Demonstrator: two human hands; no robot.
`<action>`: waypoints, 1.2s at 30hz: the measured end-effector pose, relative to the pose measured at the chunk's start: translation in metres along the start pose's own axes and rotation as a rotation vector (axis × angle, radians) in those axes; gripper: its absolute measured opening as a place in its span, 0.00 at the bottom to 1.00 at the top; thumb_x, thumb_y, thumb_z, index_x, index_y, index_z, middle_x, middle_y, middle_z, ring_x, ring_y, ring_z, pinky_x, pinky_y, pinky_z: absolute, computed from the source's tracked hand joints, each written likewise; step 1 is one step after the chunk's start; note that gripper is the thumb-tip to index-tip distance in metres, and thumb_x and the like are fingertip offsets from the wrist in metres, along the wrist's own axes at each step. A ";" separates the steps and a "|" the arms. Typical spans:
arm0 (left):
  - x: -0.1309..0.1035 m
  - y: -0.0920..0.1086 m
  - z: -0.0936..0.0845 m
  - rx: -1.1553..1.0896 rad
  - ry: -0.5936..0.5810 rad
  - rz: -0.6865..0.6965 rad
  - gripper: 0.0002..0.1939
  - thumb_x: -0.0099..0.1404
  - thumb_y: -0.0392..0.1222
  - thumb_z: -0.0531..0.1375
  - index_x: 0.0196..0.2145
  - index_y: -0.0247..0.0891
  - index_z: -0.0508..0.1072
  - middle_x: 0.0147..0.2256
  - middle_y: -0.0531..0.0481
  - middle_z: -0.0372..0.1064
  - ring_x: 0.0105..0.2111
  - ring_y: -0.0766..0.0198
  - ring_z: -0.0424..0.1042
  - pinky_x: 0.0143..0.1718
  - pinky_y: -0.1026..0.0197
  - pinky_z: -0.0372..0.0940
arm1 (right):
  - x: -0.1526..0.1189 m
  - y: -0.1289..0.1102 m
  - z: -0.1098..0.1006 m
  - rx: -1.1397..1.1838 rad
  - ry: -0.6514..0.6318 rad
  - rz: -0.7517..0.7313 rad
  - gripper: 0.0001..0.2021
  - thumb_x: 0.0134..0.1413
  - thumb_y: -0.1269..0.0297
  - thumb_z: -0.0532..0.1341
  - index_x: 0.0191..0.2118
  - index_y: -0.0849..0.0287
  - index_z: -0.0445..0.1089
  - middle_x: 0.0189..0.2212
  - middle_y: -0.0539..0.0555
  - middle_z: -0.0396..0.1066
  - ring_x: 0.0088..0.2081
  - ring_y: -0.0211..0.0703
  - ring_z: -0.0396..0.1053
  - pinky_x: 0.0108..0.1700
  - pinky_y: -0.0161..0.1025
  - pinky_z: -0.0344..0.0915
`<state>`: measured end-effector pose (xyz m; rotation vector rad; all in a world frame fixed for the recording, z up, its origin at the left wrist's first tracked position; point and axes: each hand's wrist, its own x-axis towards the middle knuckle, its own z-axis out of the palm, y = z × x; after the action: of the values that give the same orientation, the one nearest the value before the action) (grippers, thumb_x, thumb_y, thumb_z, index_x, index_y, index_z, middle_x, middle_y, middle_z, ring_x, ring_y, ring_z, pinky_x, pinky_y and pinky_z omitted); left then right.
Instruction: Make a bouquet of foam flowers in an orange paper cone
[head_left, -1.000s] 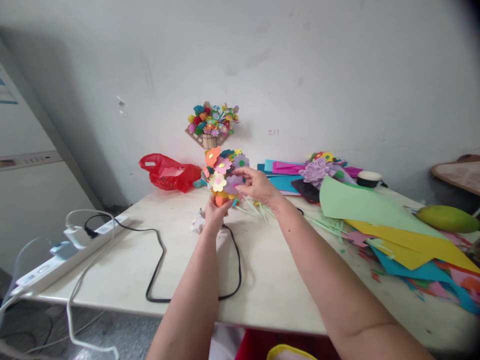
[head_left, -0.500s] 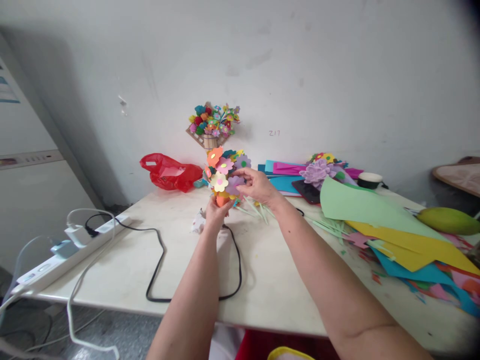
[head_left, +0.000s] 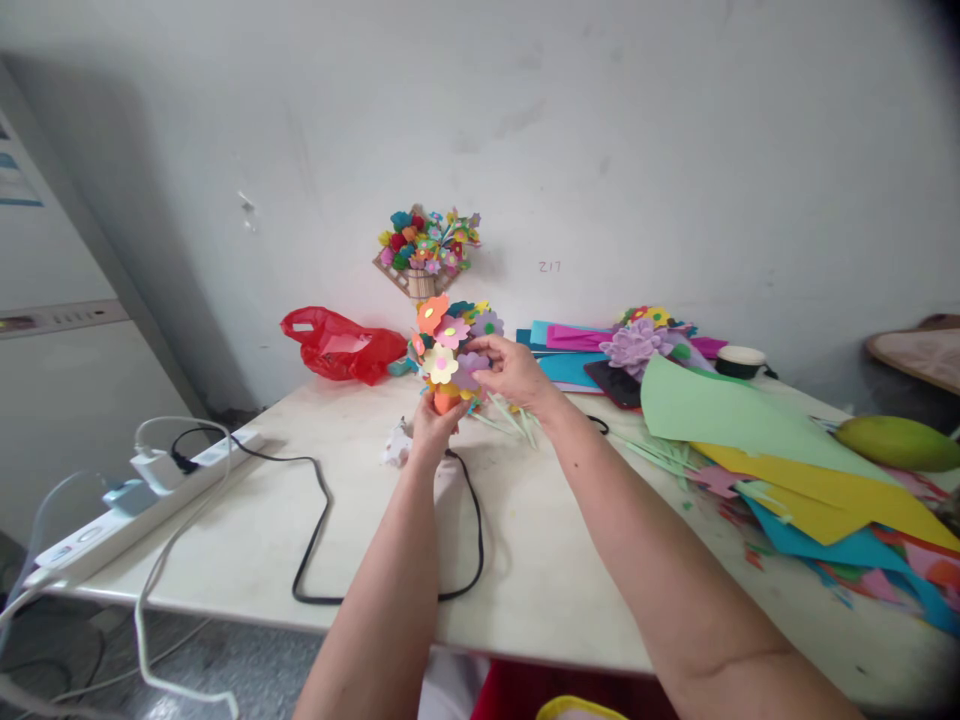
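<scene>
The bunch of cut-out flowers point(head_left: 441, 363) is right between your hands, held up above the table point(head_left: 555, 560), blooms toward you. Your left hand point(head_left: 433, 425) grips its orange base point(head_left: 446, 402) from below, thumb along the near right side. Your right hand point(head_left: 517, 372) reaches in from the right, its fingers bent and its thumb at the edge of the low purple flower point(head_left: 469, 370); you can't tell from here whether they pinch it.

Just left of your left hand lies a small whitish speckled thing point(head_left: 395, 445), and a black cable point(head_left: 478, 530) loops under your left forearm. Beyond that hand, to the left, is a red plastic bag point(head_left: 345, 345); well off to the left sits a power strip point(head_left: 90, 545) with plugs in it.

Past your right wrist are pale green strips point(head_left: 652, 450). Farther right, a light green sheet point(head_left: 720, 410) overlaps a yellow sheet point(head_left: 810, 490). Above and behind both hands, a flower basket point(head_left: 421, 284) is against the wall point(head_left: 675, 150).
</scene>
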<state>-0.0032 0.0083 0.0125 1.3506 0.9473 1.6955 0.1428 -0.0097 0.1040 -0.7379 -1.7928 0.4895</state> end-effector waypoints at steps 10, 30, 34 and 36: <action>-0.002 0.007 -0.001 -0.020 0.026 -0.044 0.24 0.42 0.50 0.69 0.31 0.37 0.63 0.19 0.59 0.62 0.12 0.74 0.57 0.14 0.68 0.51 | -0.003 -0.010 -0.004 -0.123 0.042 -0.073 0.17 0.41 0.71 0.62 0.42 0.59 0.71 0.37 0.51 0.74 0.30 0.35 0.67 0.33 0.33 0.63; 0.001 0.010 -0.017 -0.272 0.022 -0.066 0.25 0.44 0.57 0.67 0.32 0.36 0.68 0.21 0.53 0.67 0.19 0.70 0.63 0.20 0.67 0.54 | -0.020 0.038 0.032 -0.057 0.177 0.314 0.11 0.48 0.55 0.58 0.25 0.58 0.67 0.22 0.49 0.68 0.26 0.38 0.65 0.30 0.35 0.62; 0.002 0.010 -0.020 -0.286 0.026 -0.034 0.27 0.43 0.61 0.67 0.32 0.36 0.69 0.23 0.53 0.67 0.24 0.68 0.66 0.27 0.65 0.60 | -0.027 0.035 0.040 0.049 -0.197 0.435 0.12 0.45 0.65 0.59 0.39 0.59 0.69 0.36 0.51 0.73 0.20 0.31 0.63 0.22 0.31 0.59; 0.002 0.011 -0.020 -0.301 -0.006 0.005 0.27 0.43 0.62 0.66 0.30 0.37 0.68 0.23 0.54 0.66 0.24 0.68 0.66 0.30 0.64 0.61 | -0.031 0.030 0.043 0.070 -0.336 0.479 0.15 0.43 0.68 0.60 0.42 0.59 0.68 0.43 0.53 0.72 0.19 0.29 0.63 0.19 0.30 0.58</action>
<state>-0.0240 0.0033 0.0195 1.1576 0.6530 1.7554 0.1164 -0.0082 0.0491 -1.0918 -1.8896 1.0396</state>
